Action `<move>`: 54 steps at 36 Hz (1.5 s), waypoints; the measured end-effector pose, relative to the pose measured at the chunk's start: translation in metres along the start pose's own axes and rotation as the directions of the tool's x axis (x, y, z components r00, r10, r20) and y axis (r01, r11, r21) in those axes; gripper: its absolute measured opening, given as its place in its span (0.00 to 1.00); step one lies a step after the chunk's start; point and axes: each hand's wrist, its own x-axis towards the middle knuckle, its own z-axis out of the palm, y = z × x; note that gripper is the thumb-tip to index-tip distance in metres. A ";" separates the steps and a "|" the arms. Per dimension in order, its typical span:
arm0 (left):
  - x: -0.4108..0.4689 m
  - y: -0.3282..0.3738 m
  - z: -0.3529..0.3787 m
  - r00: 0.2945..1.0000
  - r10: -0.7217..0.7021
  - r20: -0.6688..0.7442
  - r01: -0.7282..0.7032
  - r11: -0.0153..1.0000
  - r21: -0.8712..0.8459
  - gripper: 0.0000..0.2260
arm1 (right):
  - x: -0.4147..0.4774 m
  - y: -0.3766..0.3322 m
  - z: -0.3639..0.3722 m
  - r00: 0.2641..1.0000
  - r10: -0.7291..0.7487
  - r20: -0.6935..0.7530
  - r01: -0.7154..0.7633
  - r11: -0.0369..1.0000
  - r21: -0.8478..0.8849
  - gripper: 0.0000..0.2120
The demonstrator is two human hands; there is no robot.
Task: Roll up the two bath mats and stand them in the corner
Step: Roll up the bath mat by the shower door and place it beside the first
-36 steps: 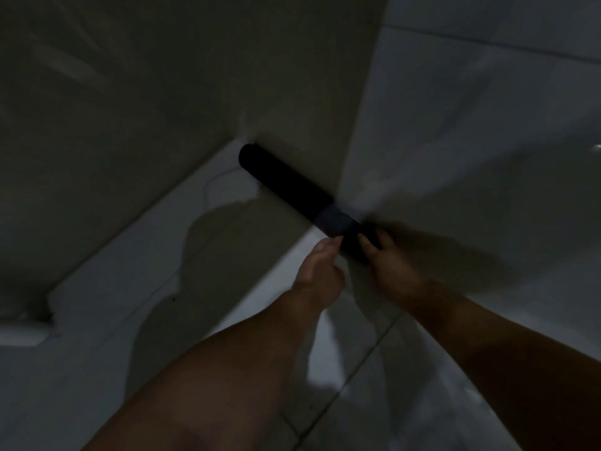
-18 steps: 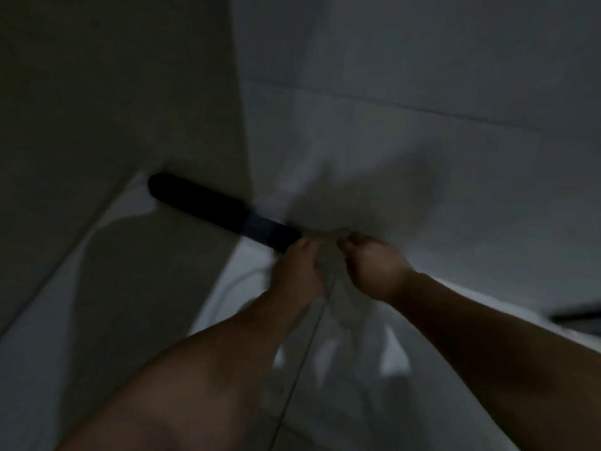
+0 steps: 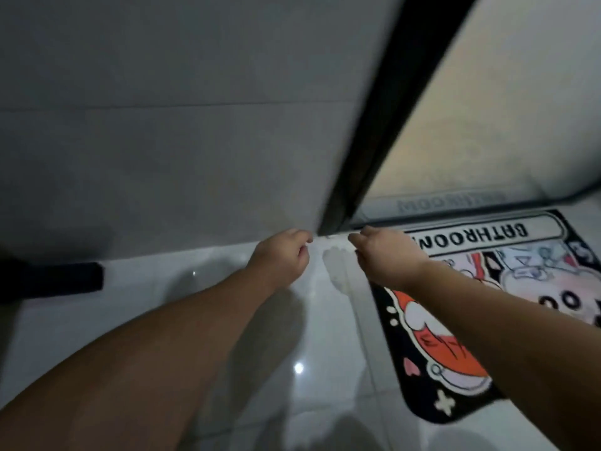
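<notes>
A rolled dark bath mat lies at the far left, against the foot of the tiled wall, with only its end in view. A second bath mat, black-edged with a cartoon print and the word BATHROOM, lies flat on the floor at the right. My left hand hovers over bare floor near the wall, fingers loosely curled, holding nothing. My right hand hangs beside it at the flat mat's near corner, fingers loosely spread and empty. My right forearm covers part of the flat mat.
A grey tiled wall fills the upper left. A black door frame rises from the floor just beyond my hands, with a frosted glass panel to its right. The glossy white floor tiles reflect light.
Both hands have let go of the rolled dark mat and swung right with my view. The rolled mat now sits at the far left, and the flat printed mat has come into view.
</notes>
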 end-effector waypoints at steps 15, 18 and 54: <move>0.088 0.263 0.068 0.924 0.277 0.262 -0.339 0.912 0.230 0.14 | -0.161 0.241 -0.030 0.945 0.314 -0.086 -0.316 0.949 -0.002 0.07; 0.098 0.311 0.082 0.917 0.251 0.310 -0.340 0.899 0.278 0.15 | -0.187 0.277 -0.030 0.911 0.397 -0.111 -0.386 0.916 0.112 0.07; 0.172 0.375 0.298 0.705 0.414 0.576 -0.520 0.854 0.023 0.28 | -0.331 0.449 0.179 0.385 0.770 0.508 -0.918 0.265 0.293 0.21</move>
